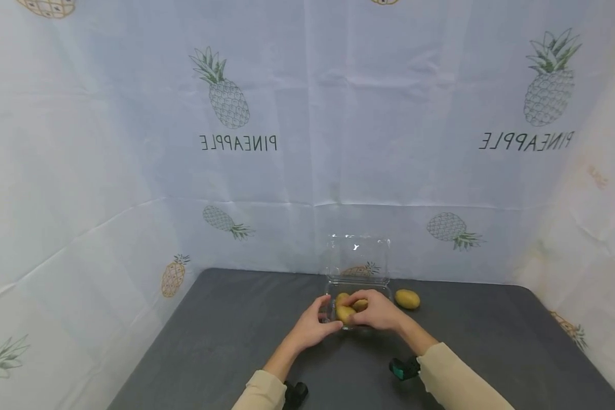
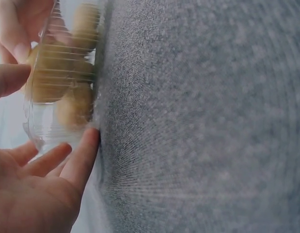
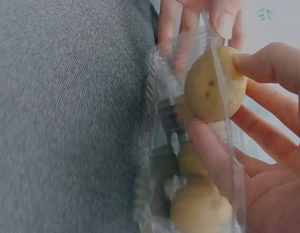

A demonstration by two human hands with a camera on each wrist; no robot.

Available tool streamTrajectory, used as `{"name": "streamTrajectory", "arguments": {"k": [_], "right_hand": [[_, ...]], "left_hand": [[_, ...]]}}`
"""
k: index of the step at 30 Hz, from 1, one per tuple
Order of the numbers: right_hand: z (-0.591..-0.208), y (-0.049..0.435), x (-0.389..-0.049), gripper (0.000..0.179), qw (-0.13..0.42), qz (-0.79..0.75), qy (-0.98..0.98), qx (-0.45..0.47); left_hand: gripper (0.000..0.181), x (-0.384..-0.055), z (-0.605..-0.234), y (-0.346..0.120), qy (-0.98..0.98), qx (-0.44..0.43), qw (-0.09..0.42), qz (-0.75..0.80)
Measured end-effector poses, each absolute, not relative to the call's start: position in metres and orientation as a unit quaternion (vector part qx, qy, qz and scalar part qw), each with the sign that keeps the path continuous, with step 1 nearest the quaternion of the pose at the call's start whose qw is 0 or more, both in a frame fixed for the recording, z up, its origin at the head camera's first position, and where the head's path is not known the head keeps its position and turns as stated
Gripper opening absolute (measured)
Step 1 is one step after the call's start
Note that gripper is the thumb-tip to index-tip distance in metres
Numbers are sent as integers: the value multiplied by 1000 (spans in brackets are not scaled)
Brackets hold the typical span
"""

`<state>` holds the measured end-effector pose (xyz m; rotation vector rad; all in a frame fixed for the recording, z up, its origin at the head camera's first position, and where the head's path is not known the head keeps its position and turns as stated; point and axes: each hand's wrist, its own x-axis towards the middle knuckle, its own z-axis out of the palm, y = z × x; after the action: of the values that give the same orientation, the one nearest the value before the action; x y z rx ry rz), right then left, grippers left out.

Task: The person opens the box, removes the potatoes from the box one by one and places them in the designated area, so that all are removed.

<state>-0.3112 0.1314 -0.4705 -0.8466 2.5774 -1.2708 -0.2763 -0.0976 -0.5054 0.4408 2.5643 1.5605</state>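
A clear plastic clamshell container [image 2: 43, 124] sits on the table with several yellow-brown potatoes inside, its lid [image 1: 359, 253] raised at the back. My left hand [image 1: 310, 328] holds the container's left front corner, thumb by the front rim and fingers along the end wall. Reaching in over the front side, my right hand [image 1: 378, 311] grips a potato [image 3: 208, 85] between thumb and fingers. Dark spots show on that potato in the right wrist view. Other potatoes [image 3: 200, 206] lie lower in the container, partly hidden by the hand and the wall.
One loose potato [image 1: 407, 299] lies on the dark grey table [image 1: 236, 330], just right of the container. A pineapple-print cloth [image 1: 338, 142] hangs close behind the table's back edge and along both sides.
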Motion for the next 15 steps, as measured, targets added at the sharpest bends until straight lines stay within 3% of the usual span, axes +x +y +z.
{"name": "streamTrajectory", "arguments": {"k": [15], "right_hand": [[-451,166,-297,37,66,-464,837,-282]], "left_hand": [[79,-276,-506,-93,844,128,55,519]]}}
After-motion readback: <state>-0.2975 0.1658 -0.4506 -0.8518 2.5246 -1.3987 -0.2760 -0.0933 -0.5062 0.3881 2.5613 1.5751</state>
